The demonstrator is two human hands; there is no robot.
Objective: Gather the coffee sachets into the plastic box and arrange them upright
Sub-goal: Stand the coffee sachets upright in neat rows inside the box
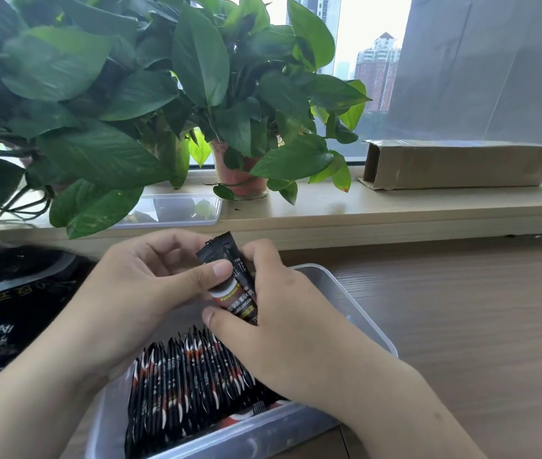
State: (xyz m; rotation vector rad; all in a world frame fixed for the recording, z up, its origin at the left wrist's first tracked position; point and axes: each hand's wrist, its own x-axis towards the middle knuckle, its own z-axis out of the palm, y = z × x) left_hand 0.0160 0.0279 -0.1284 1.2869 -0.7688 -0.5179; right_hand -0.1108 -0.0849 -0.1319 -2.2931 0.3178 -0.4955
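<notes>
A leafy plant [97, 94] in a reddish pot [239, 173] stands on the windowsill [395, 207] ahead of me, its leaves hanging over a clear shallow tray [183, 210]. Further right on the sill lies a long cardboard box [455, 164]. A big black coffee bag [4, 309] lies on the table [461, 309] by my left arm.

The plastic box [345, 299] sits right in front of me, with a row of sachets [190, 376] standing on edge in its near half. My right wrist crosses over the box and hides its far right part.

Above the box, both my hands pinch one black sachet [233, 279], tilted with its top away from me. My left hand [140, 283] has its thumb flat on the front and its fingers curled behind. My right hand [282, 326] grips the lower end, thumb pressing its bottom edge, fingers wrapped round the back.
</notes>
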